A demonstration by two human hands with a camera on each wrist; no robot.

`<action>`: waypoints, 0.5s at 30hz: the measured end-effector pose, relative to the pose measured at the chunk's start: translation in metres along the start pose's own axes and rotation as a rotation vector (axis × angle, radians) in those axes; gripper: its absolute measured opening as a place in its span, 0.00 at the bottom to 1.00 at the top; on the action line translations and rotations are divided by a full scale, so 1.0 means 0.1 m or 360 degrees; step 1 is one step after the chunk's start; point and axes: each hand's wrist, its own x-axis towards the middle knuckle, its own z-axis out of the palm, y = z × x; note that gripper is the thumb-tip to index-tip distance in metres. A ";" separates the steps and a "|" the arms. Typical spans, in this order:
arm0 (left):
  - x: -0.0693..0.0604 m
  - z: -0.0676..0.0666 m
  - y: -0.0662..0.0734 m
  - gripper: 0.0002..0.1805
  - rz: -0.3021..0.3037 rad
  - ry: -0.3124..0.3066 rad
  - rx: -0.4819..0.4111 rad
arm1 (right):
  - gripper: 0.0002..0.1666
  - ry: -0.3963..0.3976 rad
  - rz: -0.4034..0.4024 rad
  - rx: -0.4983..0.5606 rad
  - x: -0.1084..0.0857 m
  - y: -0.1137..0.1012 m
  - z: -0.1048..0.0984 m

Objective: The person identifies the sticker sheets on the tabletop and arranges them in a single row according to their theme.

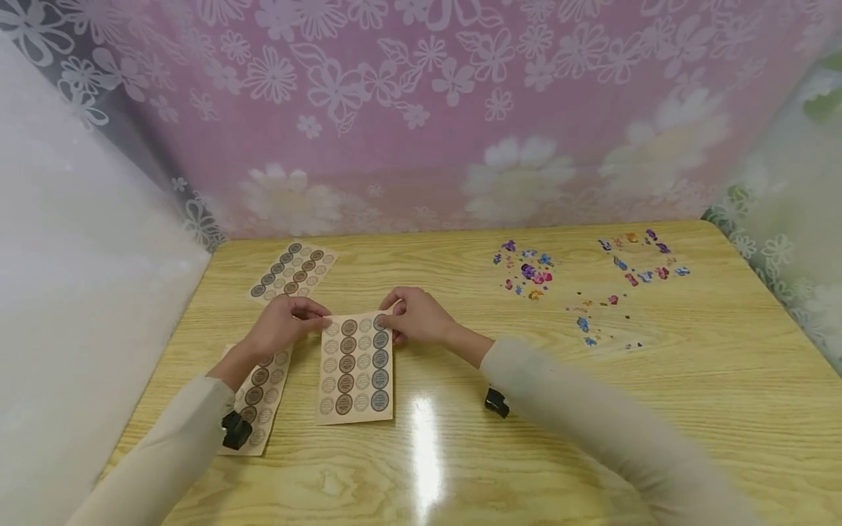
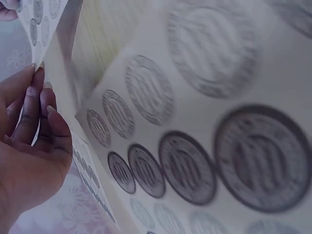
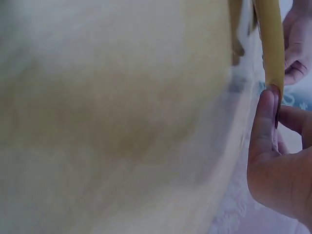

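A tan sheet of round stickers (image 1: 355,372) hangs between both hands, its columns of brown, grey and pale circles facing up. My left hand (image 1: 279,325) pinches its upper left corner between thumb and fingers. At the upper right corner, my right hand (image 1: 421,318) pinches the paper. The left wrist view shows the left hand (image 2: 34,141) gripping the corner of the held sheet (image 2: 46,24). In the right wrist view the sheet (image 3: 271,44) is nearly edge-on above the right hand (image 3: 282,165). A second sticker sheet (image 1: 259,394) lies partly under the left forearm.
Another sticker sheet (image 1: 296,270) lies at the table's back left. Clusters of small colourful flower stickers (image 1: 528,272) sit at the back right, one a ring (image 1: 645,276), another sparser on clear film (image 1: 605,325). A floral curtain (image 1: 421,146) borders the wooden table (image 1: 500,467).
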 end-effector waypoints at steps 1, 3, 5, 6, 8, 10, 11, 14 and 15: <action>-0.02 0.00 -0.01 0.10 0.0002 0.0005 0.0036 | 0.13 0.0004 0.0012 -0.0012 0.00 0.01 0.04; -0.05 0.00 -0.03 0.09 0.0019 0.0007 0.0122 | 0.12 0.0003 0.0043 -0.0030 0.00 0.03 0.11; -0.07 0.00 -0.04 0.09 0.0049 0.0007 0.0215 | 0.11 -0.0007 0.0064 -0.0030 0.00 0.05 0.18; -0.08 0.00 -0.04 0.08 0.0053 0.0007 0.0255 | 0.11 -0.0010 0.0062 -0.0040 0.00 0.06 0.21; -0.11 0.00 -0.06 0.07 0.0065 -0.0002 0.0305 | 0.11 -0.0014 0.0057 -0.0068 0.00 0.08 0.26; -0.13 0.00 -0.07 0.07 0.0084 -0.0011 0.0335 | 0.10 -0.0006 0.0042 -0.0117 0.00 0.08 0.30; -0.14 0.00 -0.07 0.07 0.0092 -0.0014 0.0345 | 0.10 -0.0003 0.0033 -0.0137 0.00 0.08 0.32; -0.19 -0.01 -0.11 0.06 0.0120 -0.0014 0.0368 | 0.10 0.0010 0.0013 -0.0232 -0.01 0.06 0.37; -0.20 -0.01 -0.12 0.06 0.0128 -0.0013 0.0374 | 0.10 0.0013 0.0009 -0.0263 -0.01 0.06 0.39</action>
